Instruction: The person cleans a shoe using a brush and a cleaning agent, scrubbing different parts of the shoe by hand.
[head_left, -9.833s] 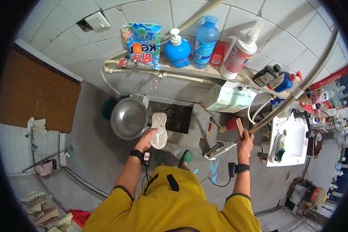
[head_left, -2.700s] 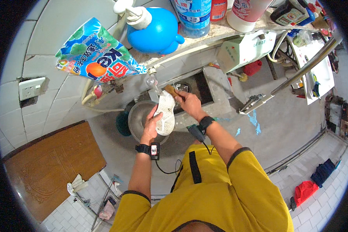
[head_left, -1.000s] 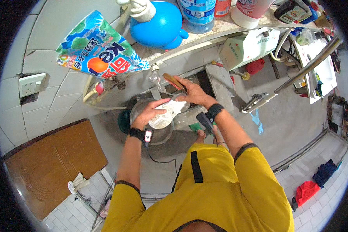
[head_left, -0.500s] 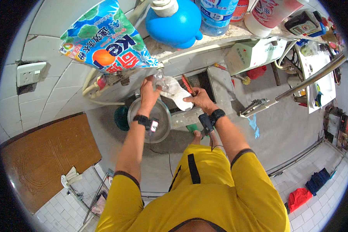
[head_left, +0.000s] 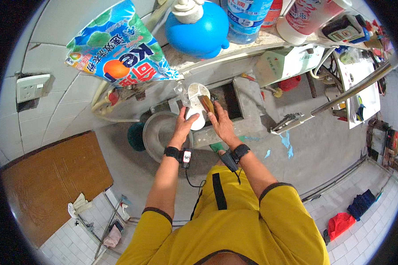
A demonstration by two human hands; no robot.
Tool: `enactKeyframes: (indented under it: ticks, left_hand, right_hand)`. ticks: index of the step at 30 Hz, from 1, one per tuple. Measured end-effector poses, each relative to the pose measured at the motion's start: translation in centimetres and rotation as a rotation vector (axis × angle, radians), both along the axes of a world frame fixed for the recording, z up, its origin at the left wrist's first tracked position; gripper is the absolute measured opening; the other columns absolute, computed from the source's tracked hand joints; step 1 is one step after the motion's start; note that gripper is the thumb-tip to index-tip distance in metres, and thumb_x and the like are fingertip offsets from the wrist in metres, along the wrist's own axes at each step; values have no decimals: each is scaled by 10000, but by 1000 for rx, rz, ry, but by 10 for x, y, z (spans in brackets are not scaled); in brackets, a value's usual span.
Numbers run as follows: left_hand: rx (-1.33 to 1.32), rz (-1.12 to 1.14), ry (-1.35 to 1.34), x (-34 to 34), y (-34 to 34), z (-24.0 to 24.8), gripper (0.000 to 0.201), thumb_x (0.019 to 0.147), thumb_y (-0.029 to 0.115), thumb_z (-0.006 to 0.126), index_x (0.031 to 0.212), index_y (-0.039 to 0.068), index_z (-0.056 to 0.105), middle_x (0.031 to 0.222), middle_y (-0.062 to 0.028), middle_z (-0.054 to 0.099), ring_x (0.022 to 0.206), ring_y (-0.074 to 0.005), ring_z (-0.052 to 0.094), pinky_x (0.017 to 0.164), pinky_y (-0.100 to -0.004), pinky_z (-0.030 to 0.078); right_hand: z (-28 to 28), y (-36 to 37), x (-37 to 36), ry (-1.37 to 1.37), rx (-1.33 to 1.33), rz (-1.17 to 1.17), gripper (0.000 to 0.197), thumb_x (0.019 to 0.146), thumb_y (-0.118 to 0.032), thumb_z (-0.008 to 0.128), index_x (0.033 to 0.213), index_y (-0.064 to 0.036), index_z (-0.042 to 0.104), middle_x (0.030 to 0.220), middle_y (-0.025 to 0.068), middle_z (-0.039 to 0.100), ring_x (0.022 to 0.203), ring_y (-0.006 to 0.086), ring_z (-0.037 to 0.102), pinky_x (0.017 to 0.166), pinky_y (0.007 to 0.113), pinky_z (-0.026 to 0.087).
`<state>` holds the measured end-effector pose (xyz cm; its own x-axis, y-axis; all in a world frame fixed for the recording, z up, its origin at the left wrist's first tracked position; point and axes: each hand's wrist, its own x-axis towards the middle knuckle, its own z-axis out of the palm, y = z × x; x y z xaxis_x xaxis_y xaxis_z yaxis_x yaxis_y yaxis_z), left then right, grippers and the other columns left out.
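Observation:
Over the edge of a grey stone trough (head_left: 251,99) is a white insole (head_left: 196,120), its patterned far end pointing away from me. My left hand (head_left: 183,127) grips its near end from the left, the thumb lying on top. In my right hand (head_left: 223,125) is a scrubbing brush (head_left: 206,104) with a brown back, laid across the insole's middle; its bristles are hidden underneath. Beside the insole's left edge hangs a clear plastic bottle-like piece (head_left: 180,89). A round metal basin (head_left: 157,134) stands below my left hand.
A blue-green packet (head_left: 119,51), a blue pump dispenser (head_left: 197,31) and a clear-and-blue bottle (head_left: 245,20) stand on the shelf above. Left of the basin sits a dark green bucket (head_left: 136,136). A metal pole (head_left: 340,97) slants across the right; a brown board (head_left: 59,185) lies left.
The insole has swung more upright and moved away from the clear piece. My left hand has come down onto its near end. The brush has turned bristles-down onto the insole.

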<state>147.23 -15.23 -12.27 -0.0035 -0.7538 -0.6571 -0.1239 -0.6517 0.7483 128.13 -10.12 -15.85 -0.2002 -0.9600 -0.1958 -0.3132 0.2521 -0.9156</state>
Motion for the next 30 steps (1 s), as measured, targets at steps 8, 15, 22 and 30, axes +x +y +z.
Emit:
enactKeyframes:
  ticks: [8, 15, 22, 30]
  left_hand:
    - [-68, -244, -1, 9, -7, 16, 688, 959, 164, 841, 1588, 55, 583, 1426, -67, 700, 1254, -184, 666, 1062, -337, 530]
    - [-24, -72, 258, 15, -5, 17, 604, 979, 57, 800, 1557, 51, 625, 1462, -91, 685, 1275, -169, 673, 1052, -329, 551]
    - [12, 69, 334, 8, 10, 29, 716, 973, -9, 772, 1632, -5, 493, 1450, -133, 679, 1271, -221, 692, 1067, -362, 567]
    - [-33, 191, 311, 33, 3, 26, 699, 961, 1, 783, 1611, 16, 525, 1436, -128, 694, 1269, -254, 708, 1081, -381, 574]
  right_hand:
    - [52, -20, -19, 234, 28, 331, 479, 1101, -369, 648, 1571, -283, 625, 1186, 191, 771, 1032, 413, 755, 851, 507, 604]
    - [26, -19, 2, 4, 30, 196, 502, 1081, -437, 673, 1548, -254, 659, 1140, 240, 791, 1021, 454, 764, 865, 527, 613]
    - [25, -45, -12, 85, -33, 88, 467, 1076, -432, 677, 1500, -238, 698, 1184, 206, 799, 1041, 433, 772, 880, 512, 619]
    - [49, 0, 4, -19, 90, 238, 459, 1070, -381, 737, 1497, -215, 707, 1310, 195, 773, 1169, 401, 760, 966, 450, 605]
